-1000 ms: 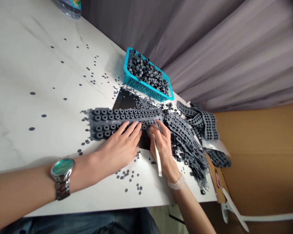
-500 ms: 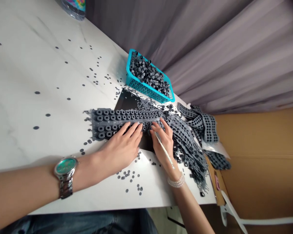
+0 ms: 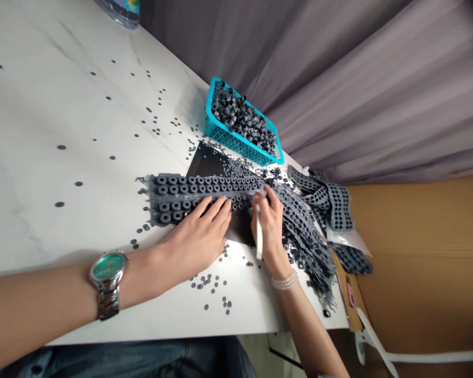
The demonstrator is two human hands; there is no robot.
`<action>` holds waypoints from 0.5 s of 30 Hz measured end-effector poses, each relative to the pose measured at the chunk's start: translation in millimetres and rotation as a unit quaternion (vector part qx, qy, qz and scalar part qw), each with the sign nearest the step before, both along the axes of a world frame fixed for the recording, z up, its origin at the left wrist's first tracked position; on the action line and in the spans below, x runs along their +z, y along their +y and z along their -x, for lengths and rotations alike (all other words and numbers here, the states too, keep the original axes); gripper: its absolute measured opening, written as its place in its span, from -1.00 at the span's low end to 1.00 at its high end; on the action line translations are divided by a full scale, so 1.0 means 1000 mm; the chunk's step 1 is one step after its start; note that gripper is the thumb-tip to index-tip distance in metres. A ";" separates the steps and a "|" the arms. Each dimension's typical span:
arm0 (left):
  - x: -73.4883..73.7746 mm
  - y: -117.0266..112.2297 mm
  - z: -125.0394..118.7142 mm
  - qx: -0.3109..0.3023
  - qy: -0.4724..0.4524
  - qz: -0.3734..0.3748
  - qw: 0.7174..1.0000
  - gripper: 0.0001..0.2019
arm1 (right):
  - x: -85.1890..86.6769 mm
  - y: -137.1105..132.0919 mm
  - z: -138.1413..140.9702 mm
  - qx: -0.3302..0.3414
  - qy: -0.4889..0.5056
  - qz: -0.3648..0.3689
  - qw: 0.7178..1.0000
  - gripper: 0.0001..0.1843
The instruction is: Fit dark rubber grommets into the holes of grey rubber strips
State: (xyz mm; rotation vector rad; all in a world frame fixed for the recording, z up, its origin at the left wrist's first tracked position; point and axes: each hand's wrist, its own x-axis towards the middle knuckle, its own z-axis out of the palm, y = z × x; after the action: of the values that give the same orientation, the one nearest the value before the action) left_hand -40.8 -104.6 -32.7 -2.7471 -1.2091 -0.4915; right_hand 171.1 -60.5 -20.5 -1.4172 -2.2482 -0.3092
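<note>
Head view | left hand point(image 3: 195, 236) lay spread flat on grey rubber grommet strip point(image 3: 205, 191); right hand point(image 3: 271, 226) pinched white stick point(image 3: 258, 233) | strip on black sheet point(image 3: 205, 160), on table point(image 3: 63, 105) | seemed light, floppy; best held by edges

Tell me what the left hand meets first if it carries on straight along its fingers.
The left hand would most likely meet the upper row of dark rubber rings on the grey moulded strip beneath its fingertips, though depth is hard to judge here.
</note>
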 end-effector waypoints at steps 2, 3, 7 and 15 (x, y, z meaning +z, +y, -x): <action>0.000 0.000 0.000 0.003 0.002 -0.001 1.000 -0.50 | 0.005 0.002 -0.006 -0.046 0.046 -0.021 0.998 -0.78; 0.001 0.000 0.000 0.005 0.004 -0.001 1.000 -0.49 | 0.007 0.002 -0.008 -0.054 0.063 -0.023 0.996 -0.79; 0.002 -0.001 0.000 0.012 0.002 -0.001 1.000 -0.49 | 0.010 -0.010 -0.003 0.005 0.059 0.029 0.998 -0.84; 0.001 -0.001 -0.001 0.012 0.000 0.001 1.000 -0.48 | -0.001 -0.015 0.012 0.042 0.041 0.036 0.998 -0.85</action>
State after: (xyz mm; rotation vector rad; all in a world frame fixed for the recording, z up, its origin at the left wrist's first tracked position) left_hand -40.2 -105.7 -31.7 -2.7304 -1.2429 -0.4890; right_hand 159.0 -75.8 -21.9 -1.3408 -2.2649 -0.1418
